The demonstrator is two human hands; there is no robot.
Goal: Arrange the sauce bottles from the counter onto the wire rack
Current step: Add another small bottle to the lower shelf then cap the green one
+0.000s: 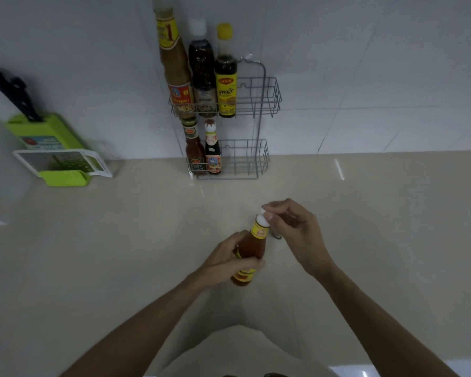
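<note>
White-tiled wall, beige bench (378, 213). Left hand (226, 261) wraps orange sauce bottle (252, 247) above bench; right hand (291, 228) pinches its white cap. Next, probably: lift into wire rack (256, 110), free slots at right.

White tiled wall (365, 63) (glossy), beige counter (120, 254).

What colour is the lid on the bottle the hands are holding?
White. The cap tops the orange-red sauce bottle, seen in the head view, pinched by the right hand.
</note>
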